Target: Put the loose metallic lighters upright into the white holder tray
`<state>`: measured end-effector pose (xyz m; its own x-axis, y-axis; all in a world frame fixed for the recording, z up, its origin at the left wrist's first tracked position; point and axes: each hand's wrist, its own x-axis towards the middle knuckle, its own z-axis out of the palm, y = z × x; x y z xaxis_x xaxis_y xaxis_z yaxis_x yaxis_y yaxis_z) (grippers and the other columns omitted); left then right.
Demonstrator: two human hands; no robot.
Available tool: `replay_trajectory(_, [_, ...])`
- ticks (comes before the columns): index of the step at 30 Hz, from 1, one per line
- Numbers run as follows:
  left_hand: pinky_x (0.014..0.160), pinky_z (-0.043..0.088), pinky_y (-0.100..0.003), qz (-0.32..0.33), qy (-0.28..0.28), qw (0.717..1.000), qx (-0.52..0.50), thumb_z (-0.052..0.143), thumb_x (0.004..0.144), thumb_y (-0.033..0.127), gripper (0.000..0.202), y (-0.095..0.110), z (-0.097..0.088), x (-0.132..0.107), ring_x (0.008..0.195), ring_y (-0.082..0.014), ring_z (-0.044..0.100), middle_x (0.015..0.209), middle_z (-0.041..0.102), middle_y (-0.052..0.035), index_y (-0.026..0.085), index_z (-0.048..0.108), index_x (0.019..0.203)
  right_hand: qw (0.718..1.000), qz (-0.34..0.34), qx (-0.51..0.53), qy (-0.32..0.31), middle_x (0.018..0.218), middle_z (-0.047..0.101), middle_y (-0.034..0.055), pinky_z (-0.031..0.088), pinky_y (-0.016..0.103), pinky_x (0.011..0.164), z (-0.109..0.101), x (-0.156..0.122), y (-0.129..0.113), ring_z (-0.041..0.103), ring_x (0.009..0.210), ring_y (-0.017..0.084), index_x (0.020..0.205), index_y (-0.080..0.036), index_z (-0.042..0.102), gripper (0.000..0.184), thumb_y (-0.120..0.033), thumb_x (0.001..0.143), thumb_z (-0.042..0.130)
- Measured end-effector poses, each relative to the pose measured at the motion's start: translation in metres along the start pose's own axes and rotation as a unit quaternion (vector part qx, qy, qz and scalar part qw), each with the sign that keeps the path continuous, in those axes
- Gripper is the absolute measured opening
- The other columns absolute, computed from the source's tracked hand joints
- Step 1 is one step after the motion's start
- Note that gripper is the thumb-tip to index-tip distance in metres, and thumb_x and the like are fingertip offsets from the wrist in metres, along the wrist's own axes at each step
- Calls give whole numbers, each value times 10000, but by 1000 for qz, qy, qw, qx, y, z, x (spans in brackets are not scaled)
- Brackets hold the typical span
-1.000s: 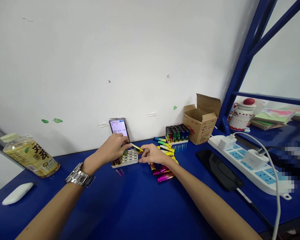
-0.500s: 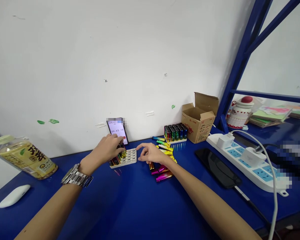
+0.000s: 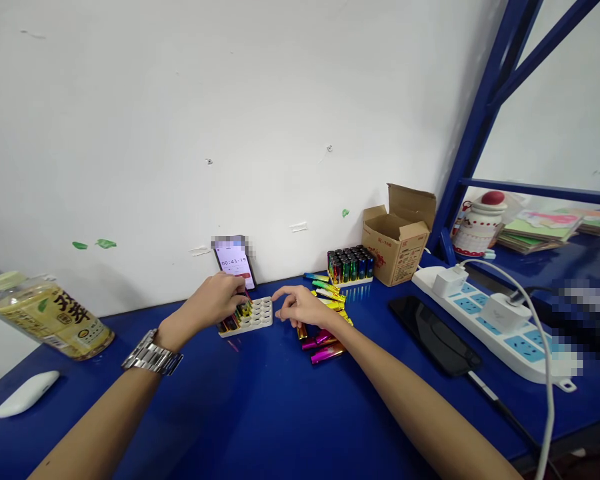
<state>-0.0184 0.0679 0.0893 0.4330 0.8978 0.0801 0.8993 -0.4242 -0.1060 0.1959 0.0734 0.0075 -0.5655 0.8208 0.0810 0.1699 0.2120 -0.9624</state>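
My left hand (image 3: 221, 295) has its fingers pinched together over the back left of a white tray (image 3: 260, 320) with round holes. A shiny coloured cylinder shows in part at its fingertips; the hand hides most of it. Several dark-topped, shiny cylinders (image 3: 233, 323) stand in the tray's left part, while holes on its right show bare. My right hand (image 3: 300, 307) is at the tray's right end with the index finger stretched toward its corner, thumb apart and other fingers curled. Nothing shows in it. Loose shiny cylinders in yellow (image 3: 333, 305) and magenta (image 3: 329, 353) lie beside and behind this hand.
A full tray of dark-topped cylinders (image 3: 351, 265) stands by an open cardboard box (image 3: 396, 243). A phone with a timer (image 3: 235, 260) leans on the wall. A bottle (image 3: 55, 317) and white case (image 3: 27, 395) are left; a dark phone (image 3: 435, 335) and power strip (image 3: 500, 327) right.
My left fingers have drawn back slightly and closed into a pinch at the tray's back left. My right hand has stayed almost still.
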Motion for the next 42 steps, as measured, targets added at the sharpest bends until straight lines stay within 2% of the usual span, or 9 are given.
replay_trajectory(4, [701,422,-357,-13,28,996,81,490,835,282,195,9,1,-5,850,-287,584,832,656,-123,177,636,762,999,7,40,9,565,598,-37,383,169,354,1,1,-2,488,372,72,967,-161,601,227,-282,774,610])
replay_trajectory(8, [776,434,-403,23,81,993,77,390,909,288,294,43,7,-11,893,-291,577,893,632,-156,140,641,877,990,10,129,56,496,567,-45,313,160,313,1,5,0,447,307,63,900,-153,582,298,-430,859,481])
replay_trajectory(11, [762,448,-370,42,51,998,10,314,937,268,352,79,22,-13,829,-245,600,840,635,-135,136,632,859,972,-6,198,124,427,514,-61,230,164,280,0,7,2,370,259,57,821,-153,568,396,-529,833,443])
replay_trajectory(17, [664,455,-353,-71,-35,991,-108,369,901,286,290,124,46,-2,824,-282,665,864,684,-170,125,609,915,940,-2,242,241,384,431,-74,155,199,300,-3,10,1,239,248,53,714,-186,504,381,-549,792,419])
replay_trajectory(21, [570,422,-330,-120,-98,976,-153,513,781,303,170,128,40,3,782,-310,681,811,698,-153,164,612,774,953,-17,7,303,449,466,-18,309,251,436,-2,7,0,406,387,115,649,-189,520,323,-406,834,369])
replay_trajectory(24, [551,411,-331,-137,-101,974,-151,543,742,330,171,123,40,1,784,-323,678,814,698,-159,170,602,752,893,-19,-286,348,645,606,75,371,319,663,-2,3,-2,539,735,212,650,-176,602,244,-281,803,444])
replay_trajectory(31, [588,382,-313,-164,45,965,-199,402,842,277,196,104,55,-12,671,-224,625,667,632,-70,198,516,704,826,29,-538,163,983,648,128,286,409,831,3,-3,3,465,987,292,913,-170,689,247,-230,720,548])
replay_trajectory(37, [592,421,-297,-165,197,858,-446,357,897,366,194,98,77,-23,591,-164,549,664,546,17,211,473,891,800,-46,-578,153,962,629,131,310,374,822,5,-2,15,471,962,272,940,-151,633,211,-166,804,472])
replay_trajectory(42, [586,473,-263,-151,230,708,-650,421,865,334,121,106,94,-22,602,-117,561,727,563,30,222,375,861,870,-111,-429,214,860,627,83,354,307,735,5,-2,11,521,790,207,964,-157,555,208,-136,845,386])
